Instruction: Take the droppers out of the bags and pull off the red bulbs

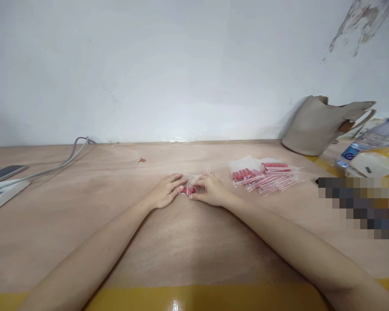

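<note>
A small clear plastic bag (190,185) with something red inside lies at the middle of the table, between my two hands. My left hand (166,191) grips its left side with thumb and fingertips. On the other side, my right hand (211,189) has its thumb and fingers closed on the bag, hiding part of it. Off to the right rests a pile of similar clear bags (268,176), with several red stick-like pieces and white parts showing through the plastic.
At the back right a beige bag (314,127) leans on the wall, near a plastic bottle (372,138). A grey cable (68,162) runs to a white power strip (9,194) at left, beside a phone-like slab (6,172). Yellow tape (181,298) edges the wooden table (168,250).
</note>
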A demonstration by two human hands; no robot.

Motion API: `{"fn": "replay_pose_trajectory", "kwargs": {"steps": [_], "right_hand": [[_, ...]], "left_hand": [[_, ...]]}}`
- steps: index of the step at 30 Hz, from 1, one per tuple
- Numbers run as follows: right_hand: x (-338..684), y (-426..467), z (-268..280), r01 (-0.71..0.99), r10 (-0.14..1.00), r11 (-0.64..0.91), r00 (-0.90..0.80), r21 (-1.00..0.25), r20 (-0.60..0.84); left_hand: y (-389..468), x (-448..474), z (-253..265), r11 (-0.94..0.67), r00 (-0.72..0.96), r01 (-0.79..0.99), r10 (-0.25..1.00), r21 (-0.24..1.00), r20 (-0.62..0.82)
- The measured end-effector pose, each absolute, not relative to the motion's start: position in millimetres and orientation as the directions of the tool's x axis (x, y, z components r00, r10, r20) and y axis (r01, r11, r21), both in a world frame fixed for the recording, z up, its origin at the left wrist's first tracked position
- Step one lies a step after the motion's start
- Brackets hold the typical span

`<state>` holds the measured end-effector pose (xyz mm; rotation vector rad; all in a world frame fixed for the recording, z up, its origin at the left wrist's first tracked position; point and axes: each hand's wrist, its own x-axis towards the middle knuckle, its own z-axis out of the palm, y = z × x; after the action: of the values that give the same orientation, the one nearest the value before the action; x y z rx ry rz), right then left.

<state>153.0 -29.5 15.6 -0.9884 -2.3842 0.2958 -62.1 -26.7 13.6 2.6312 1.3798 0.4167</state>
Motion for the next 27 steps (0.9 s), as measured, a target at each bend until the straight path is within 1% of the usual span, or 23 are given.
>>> {"fn": "replay_pose_trajectory", "kwargs": {"steps": [5, 12, 16, 19, 21, 24, 27], "right_hand": [[142, -35, 20, 0.632, 0.760, 0.650, -0.528, -0.422, 0.379], [139, -36, 22, 0.590, 0.764, 0.644, -0.514, -0.487, 0.389], [136, -36, 18, 0.534, 0.791, 0.605, -0.484, -0.590, 0.374], [134, -37, 15, 0.490, 0.792, 0.605, -0.452, -0.627, 0.411], [133, -36, 13, 0.422, 0.785, 0.608, -0.446, -0.672, 0.430], [133, -32, 8, 0.279, 0.818, 0.515, -0.444, -0.811, 0.367], [132, -24, 1, 0.221, 0.864, 0.396, -0.418, -0.891, 0.280]], "left_hand": [[-24, -66, 12, -0.574, 0.553, 0.783, 0.819, 0.239, 0.154], [-21, -70, 14, -0.603, 0.590, 0.765, 0.797, 0.225, 0.128], [-22, -69, 15, -0.601, 0.586, 0.768, 0.799, 0.224, 0.135], [-21, -70, 14, -0.597, 0.586, 0.761, 0.800, 0.253, 0.126], [-20, -72, 14, -0.593, 0.588, 0.754, 0.801, 0.282, 0.109], [-18, -74, 15, -0.575, 0.586, 0.754, 0.807, 0.318, 0.072], [-17, -75, 16, -0.554, 0.575, 0.761, 0.817, 0.337, 0.043]]}}
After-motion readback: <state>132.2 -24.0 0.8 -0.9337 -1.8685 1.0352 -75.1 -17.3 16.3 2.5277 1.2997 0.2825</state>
